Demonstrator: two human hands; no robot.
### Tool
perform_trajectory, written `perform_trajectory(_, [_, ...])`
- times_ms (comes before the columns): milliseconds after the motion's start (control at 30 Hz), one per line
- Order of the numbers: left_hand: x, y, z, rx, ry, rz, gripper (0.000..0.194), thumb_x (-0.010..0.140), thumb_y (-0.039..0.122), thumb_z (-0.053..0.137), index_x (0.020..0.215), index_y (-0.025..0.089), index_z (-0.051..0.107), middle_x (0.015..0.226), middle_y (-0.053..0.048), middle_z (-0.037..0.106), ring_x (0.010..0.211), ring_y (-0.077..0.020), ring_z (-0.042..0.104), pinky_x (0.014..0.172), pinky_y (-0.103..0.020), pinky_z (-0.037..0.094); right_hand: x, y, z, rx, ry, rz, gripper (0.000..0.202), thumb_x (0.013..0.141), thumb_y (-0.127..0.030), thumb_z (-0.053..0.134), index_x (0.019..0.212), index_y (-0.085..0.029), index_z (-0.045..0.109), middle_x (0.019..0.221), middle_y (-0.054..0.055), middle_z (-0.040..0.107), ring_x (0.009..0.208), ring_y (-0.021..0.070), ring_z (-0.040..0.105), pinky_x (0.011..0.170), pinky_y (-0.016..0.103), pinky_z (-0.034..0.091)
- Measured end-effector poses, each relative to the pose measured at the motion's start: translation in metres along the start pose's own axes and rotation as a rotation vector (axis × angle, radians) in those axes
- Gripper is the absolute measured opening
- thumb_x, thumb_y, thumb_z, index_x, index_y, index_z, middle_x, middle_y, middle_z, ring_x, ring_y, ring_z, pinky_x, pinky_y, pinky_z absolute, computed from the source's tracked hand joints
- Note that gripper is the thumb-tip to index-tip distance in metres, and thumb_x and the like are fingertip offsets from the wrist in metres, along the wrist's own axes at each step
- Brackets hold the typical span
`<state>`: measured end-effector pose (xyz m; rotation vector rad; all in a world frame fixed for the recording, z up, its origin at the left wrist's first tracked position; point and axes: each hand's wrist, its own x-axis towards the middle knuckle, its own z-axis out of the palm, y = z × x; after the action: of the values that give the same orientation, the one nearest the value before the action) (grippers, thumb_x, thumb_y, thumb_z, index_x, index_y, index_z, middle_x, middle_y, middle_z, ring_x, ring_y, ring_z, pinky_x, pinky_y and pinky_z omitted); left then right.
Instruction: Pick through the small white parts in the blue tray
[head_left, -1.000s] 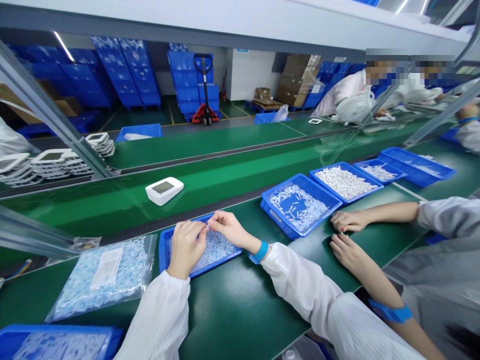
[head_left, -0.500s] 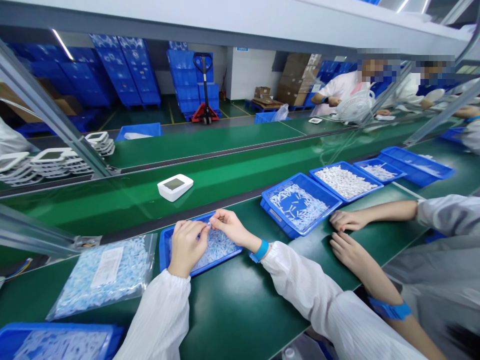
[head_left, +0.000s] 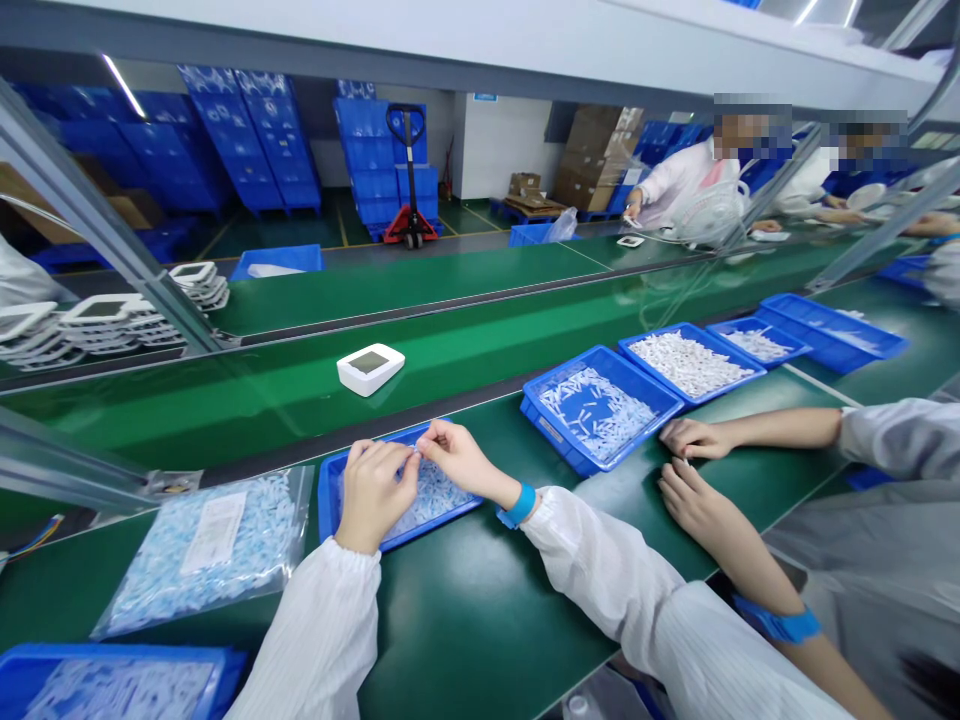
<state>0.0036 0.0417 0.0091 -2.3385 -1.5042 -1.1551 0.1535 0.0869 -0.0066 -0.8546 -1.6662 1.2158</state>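
My left hand (head_left: 376, 492) and my right hand (head_left: 463, 462) meet above a blue tray (head_left: 325, 512) filled with small pale-blue and white plastic pieces (head_left: 435, 497). Fingertips of both hands are pinched on one tiny whitish piece (head_left: 416, 451); most of it is hidden, so its exact shape cannot be made out. A clear bag (head_left: 259, 535) of similar pale-blue pieces, with a white label, lies left of the tray. Beyond the hands, a white device with a grey screen (head_left: 371, 370) rests on the green belt.
Blue trays (head_left: 600, 465) of white pieces line the right side. A co-worker's hands (head_left: 697, 490) are beside them. Another blue tray (head_left: 217, 690) sits at the lower left. A metal post (head_left: 161, 290) and stacked white frames (head_left: 101, 310) stand at the left.
The white device has moved right along the belt. My hands stay almost in place, still pinching the small piece. The co-worker's near hand has shifted slightly; a person at the back has extended an arm.
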Motion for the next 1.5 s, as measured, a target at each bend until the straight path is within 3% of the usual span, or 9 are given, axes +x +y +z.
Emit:
perform_trajectory(533, [0.0,0.002,-0.002,0.082,-0.059,-0.01,0.019,0.085,0.024,0.053,0.07,0.02,0.065,0.073,0.001,0.069,0.068,-0.0151,0.059,0.076,-0.037,0.034,-0.004,-0.011,0.0,-0.248,0.014,-0.014,0.018,0.085,-0.026,0.051,0.07,-0.016,0.052,0.061,-0.003,0.051,0.054,0.0093,0.043,0.052,0.022,0.031])
perform_trajectory(1000, [0.0,0.006,-0.007,0.092,0.026,0.052,0.02,0.084,0.02,0.053,0.067,0.02,0.064,0.068,0.001,0.069,0.065,-0.0148,0.059,0.082,-0.04,0.033,-0.005,-0.012,-0.002,-0.156,-0.011,-0.013,0.019,0.085,-0.027,0.049,0.069,-0.017,0.048,0.061,-0.004,0.047,0.055,0.0098,0.04,0.052,0.022,0.031])
perform_trajectory(1500, [-0.001,0.007,-0.007,0.136,0.056,0.122,0.019,0.08,0.013,0.052,0.064,0.019,0.06,0.062,0.002,0.065,0.061,-0.0126,0.057,0.09,-0.043,0.032,-0.016,-0.023,0.005,-0.467,0.014,-0.198,0.015,0.085,-0.013,0.043,0.071,-0.02,0.042,0.071,0.001,0.05,0.069,0.0149,0.048,0.066,0.026,0.036])
